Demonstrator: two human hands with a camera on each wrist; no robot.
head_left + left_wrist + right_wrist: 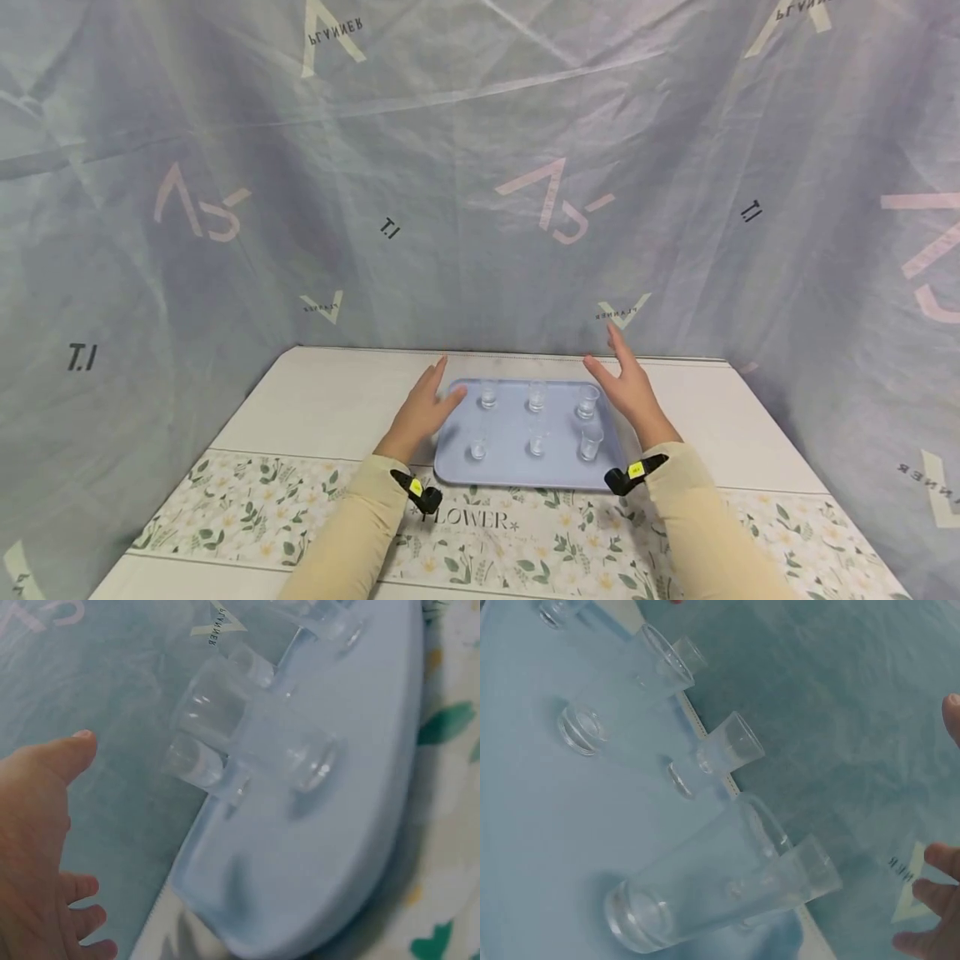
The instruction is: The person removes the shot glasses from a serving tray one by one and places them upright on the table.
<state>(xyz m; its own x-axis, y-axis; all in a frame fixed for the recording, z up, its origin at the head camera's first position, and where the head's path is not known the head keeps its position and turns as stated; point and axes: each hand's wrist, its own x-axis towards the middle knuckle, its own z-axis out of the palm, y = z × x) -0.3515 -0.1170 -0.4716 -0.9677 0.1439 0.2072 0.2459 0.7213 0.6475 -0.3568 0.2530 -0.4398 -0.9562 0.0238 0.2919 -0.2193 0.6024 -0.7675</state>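
Observation:
A pale blue tray lies on the table with several small clear glasses on it, standing upright in two rows. My left hand is over the tray's left edge, fingers extended and holding nothing. Nearest to it are a back-row glass and a front-row glass. Over the right edge is my right hand, fingers spread and likewise without anything in them, beside a back-row glass and a front-row glass. In the right wrist view, a large-looking glass overlaps another behind it.
Under the tray's front edge runs a floral band of the tablecloth, with white cloth behind it. A grey printed curtain hangs along the back and both sides of the table. Each sleeve carries a black wrist camera strap.

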